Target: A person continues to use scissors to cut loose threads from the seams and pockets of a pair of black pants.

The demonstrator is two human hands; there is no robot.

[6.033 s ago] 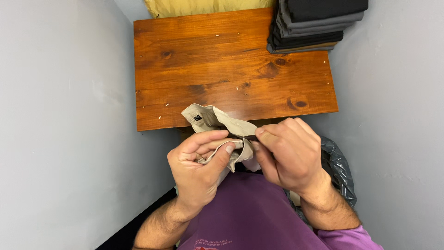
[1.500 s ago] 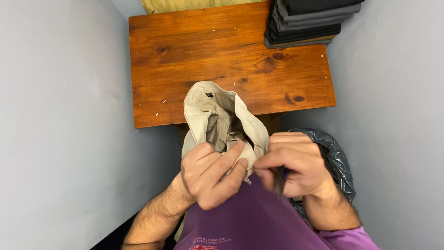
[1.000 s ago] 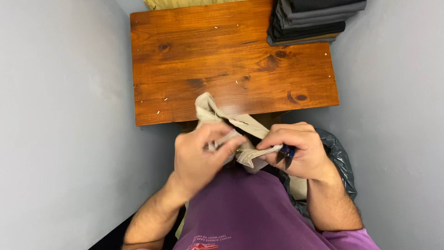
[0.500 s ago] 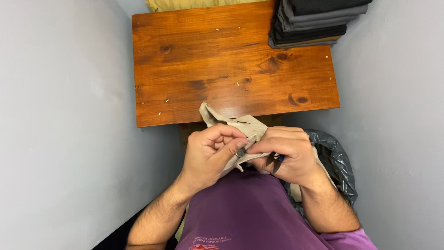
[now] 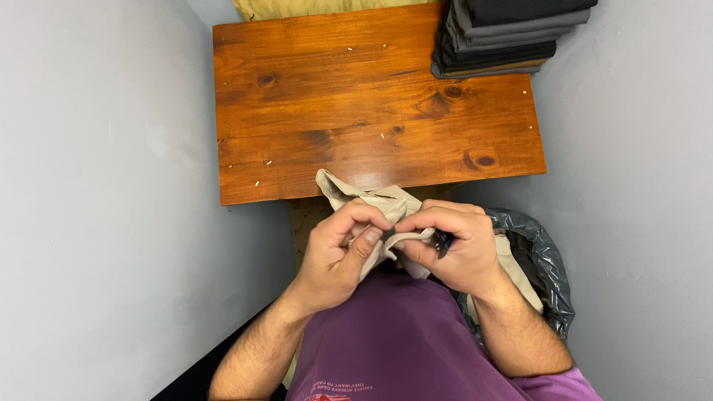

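Note:
A crumpled beige garment (image 5: 375, 202) is bunched between both hands just in front of the wooden table's near edge. My left hand (image 5: 338, 256) pinches a fold of it with thumb and fingers. Pressed close against it, my right hand (image 5: 453, 249) grips the same fold, and a small dark blue tool (image 5: 443, 240) shows between its fingers. More of the beige cloth (image 5: 516, 275) hangs down to the right of my right wrist. My purple shirt fills the bottom of the view.
The wooden table (image 5: 356, 104) fills the space between two grey walls. A stack of folded dark garments (image 5: 505, 33) sits at its far right corner, a yellowish cloth (image 5: 312, 7) at its far edge. A black plastic bag (image 5: 546, 271) stands beside my right arm.
The garment was held up open, then pulled down and bunched tighter. Both hands have drawn closer together over one small fold.

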